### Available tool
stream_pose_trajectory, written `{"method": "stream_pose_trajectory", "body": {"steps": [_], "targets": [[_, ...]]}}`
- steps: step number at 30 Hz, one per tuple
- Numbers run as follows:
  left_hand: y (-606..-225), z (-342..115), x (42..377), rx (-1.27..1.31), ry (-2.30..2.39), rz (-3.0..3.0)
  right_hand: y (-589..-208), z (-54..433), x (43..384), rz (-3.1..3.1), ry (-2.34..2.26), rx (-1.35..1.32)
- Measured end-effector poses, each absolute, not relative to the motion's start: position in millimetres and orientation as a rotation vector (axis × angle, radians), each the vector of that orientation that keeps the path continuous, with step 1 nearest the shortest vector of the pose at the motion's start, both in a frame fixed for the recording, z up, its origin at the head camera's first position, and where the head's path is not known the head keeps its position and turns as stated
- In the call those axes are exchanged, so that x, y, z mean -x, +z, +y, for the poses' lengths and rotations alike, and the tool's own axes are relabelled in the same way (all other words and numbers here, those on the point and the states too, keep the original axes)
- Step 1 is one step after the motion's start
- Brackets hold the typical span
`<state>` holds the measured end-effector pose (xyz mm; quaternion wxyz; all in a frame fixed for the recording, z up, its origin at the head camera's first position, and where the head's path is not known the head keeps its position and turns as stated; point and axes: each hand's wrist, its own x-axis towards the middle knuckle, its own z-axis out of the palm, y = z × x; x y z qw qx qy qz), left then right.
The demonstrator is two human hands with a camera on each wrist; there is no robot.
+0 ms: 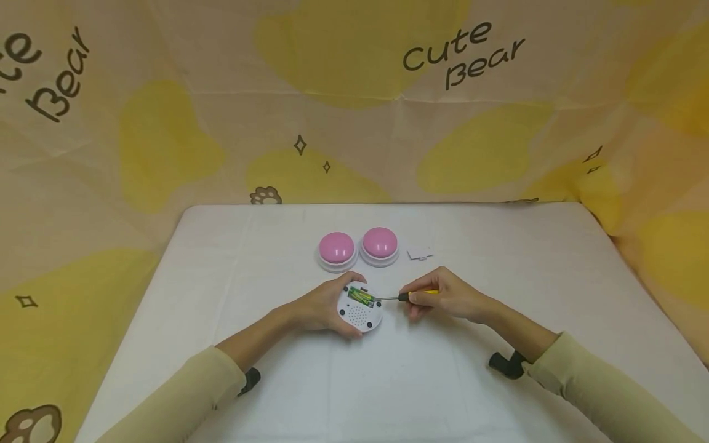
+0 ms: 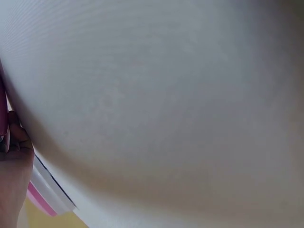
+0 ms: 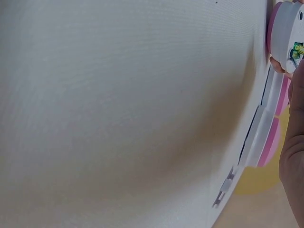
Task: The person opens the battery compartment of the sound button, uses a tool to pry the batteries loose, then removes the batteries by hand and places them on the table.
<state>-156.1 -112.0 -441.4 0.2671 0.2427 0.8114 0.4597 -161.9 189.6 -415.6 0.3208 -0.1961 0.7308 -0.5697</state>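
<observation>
My left hand (image 1: 321,306) grips a round white push-button device (image 1: 357,317) by its rim, its underside turned up. Green batteries (image 1: 361,297) lie in the uncovered battery compartment, beside speaker holes and dark round feet. Between thumb and fingers, my right hand (image 1: 445,296) pinches a screwdriver (image 1: 404,297) with a black and yellow handle. Its metal tip reaches the compartment's right end; whether it touches a battery cannot be told. The right wrist view shows the device (image 3: 283,31) from the side, pink dome downward. Only part of the left hand (image 2: 16,166) appears in the left wrist view.
Two similar devices with pink domes, a left one (image 1: 336,248) and a right one (image 1: 380,244), stand side by side behind the hands. Small white flat pieces (image 1: 420,253) lie to their right on the white table (image 1: 249,246). A patterned cloth (image 1: 354,123) hangs behind.
</observation>
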Motion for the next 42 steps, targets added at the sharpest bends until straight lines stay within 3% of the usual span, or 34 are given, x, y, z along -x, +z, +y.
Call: {"method": "stream_pose_trajectory", "body": {"steps": [42], "targets": [[-440.0,-111.4,153.7,-0.667,1.243,2.194,-403.5,201.3,159.2,1.944,-1.416,0.559]]}}
